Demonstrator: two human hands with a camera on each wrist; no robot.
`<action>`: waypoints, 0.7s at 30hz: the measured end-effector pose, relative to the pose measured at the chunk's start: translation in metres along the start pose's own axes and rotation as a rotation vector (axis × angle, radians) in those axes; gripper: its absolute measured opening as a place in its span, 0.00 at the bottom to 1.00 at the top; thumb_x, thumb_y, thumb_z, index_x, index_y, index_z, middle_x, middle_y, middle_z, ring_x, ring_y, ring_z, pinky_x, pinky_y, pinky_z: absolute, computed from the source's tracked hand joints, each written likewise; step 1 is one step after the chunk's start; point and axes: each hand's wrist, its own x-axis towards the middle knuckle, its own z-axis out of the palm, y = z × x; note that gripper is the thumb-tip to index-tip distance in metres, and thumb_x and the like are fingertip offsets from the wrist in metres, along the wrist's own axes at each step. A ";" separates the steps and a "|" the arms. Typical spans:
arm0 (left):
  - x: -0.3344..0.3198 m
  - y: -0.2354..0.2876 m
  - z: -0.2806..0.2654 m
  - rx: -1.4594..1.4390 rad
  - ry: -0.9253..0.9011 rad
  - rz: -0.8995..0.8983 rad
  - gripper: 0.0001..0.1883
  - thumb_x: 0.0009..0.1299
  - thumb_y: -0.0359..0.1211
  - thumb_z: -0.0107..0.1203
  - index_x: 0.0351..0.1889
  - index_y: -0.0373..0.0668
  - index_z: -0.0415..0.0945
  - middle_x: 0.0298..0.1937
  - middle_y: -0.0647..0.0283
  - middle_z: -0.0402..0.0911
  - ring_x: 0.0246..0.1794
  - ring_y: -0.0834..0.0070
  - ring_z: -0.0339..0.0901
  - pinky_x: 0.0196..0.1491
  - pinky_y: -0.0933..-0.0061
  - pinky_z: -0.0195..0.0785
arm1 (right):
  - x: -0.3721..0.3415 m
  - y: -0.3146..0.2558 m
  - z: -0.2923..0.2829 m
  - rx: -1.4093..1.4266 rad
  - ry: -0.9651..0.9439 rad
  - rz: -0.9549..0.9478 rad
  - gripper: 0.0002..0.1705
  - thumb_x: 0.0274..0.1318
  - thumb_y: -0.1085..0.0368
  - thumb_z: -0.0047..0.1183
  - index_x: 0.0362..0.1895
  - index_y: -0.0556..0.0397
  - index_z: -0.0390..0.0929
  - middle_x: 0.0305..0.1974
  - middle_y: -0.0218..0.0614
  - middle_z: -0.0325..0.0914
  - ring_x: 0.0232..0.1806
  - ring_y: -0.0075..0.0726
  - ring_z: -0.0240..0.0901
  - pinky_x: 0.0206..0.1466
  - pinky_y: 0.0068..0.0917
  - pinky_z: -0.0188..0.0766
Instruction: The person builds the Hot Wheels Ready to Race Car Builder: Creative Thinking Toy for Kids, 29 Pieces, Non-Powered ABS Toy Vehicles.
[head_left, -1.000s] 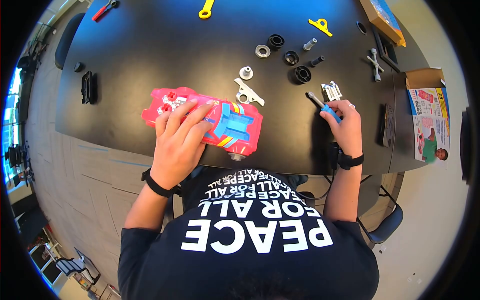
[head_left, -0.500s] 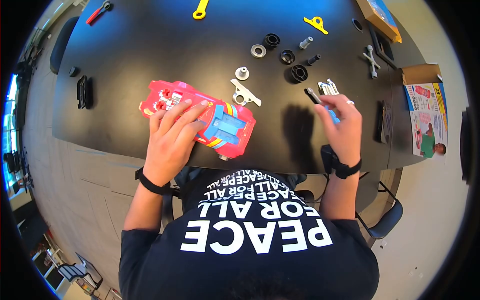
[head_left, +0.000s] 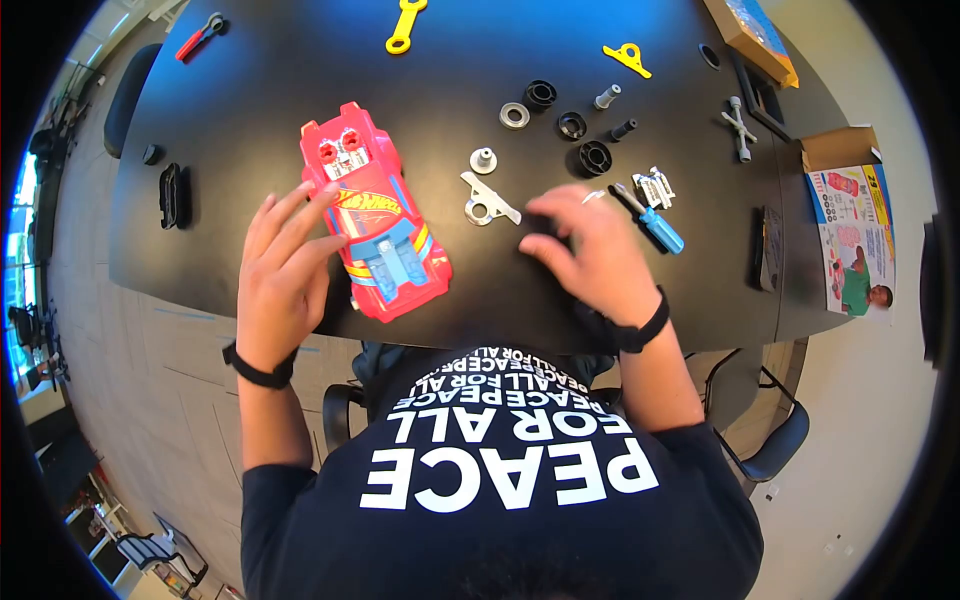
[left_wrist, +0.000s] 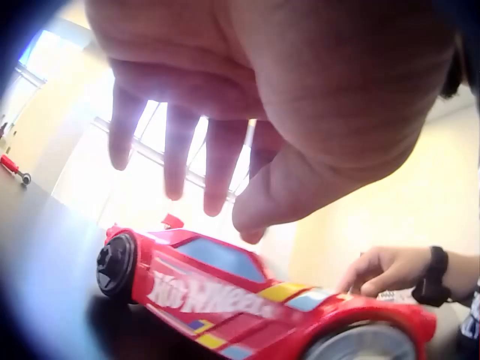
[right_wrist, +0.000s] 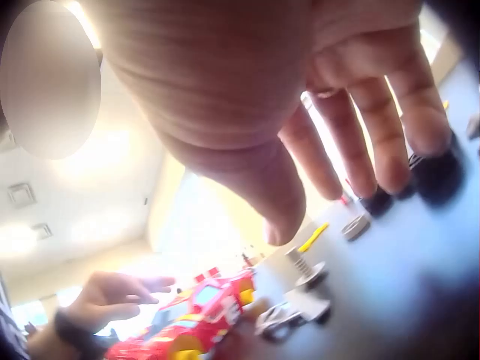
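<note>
A red toy car with blue and yellow trim stands wheels down on the dark table, at a slant. The left hand hovers at its left side, fingers spread; in the left wrist view the hand is above the car, holding nothing. To the car's right, the right hand is over the table, fingers loosely bent and empty. A blue-handled screwdriver lies right of that hand. A grey winged part and a flanged peg lie between car and right hand.
Black wheels, a grey ring and small pegs lie beyond the hands. Farther off are yellow tools, a red-handled tool, a grey cross wrench and an open box. A black part is at left.
The car has turned, its front now nearer the person, and the left hand has come off it. The right hand has let go of the screwdriver and moved left.
</note>
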 end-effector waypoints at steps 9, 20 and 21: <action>0.015 0.083 0.050 -0.021 0.157 -0.525 0.62 0.54 0.55 0.87 0.84 0.39 0.66 0.90 0.42 0.62 0.79 0.40 0.72 0.74 0.44 0.69 | 0.041 0.049 -0.019 -0.506 0.270 0.145 0.34 0.51 0.64 0.83 0.62 0.56 0.83 0.57 0.50 0.86 0.59 0.62 0.80 0.63 0.52 0.80; -0.007 0.031 0.017 -0.014 -0.046 -0.501 0.66 0.49 0.54 0.89 0.83 0.38 0.64 0.91 0.41 0.58 0.81 0.37 0.68 0.69 0.36 0.68 | 0.013 0.039 -0.026 0.850 0.064 0.202 0.31 0.64 0.86 0.63 0.70 0.60 0.77 0.63 0.37 0.81 0.59 0.32 0.87 0.63 0.28 0.86; -0.006 0.025 0.016 0.031 -0.001 -0.471 0.66 0.49 0.53 0.90 0.82 0.37 0.63 0.85 0.41 0.67 0.76 0.36 0.72 0.68 0.37 0.71 | 0.012 0.035 -0.025 0.872 0.069 0.202 0.33 0.63 0.87 0.61 0.72 0.59 0.74 0.66 0.41 0.81 0.59 0.31 0.87 0.65 0.29 0.85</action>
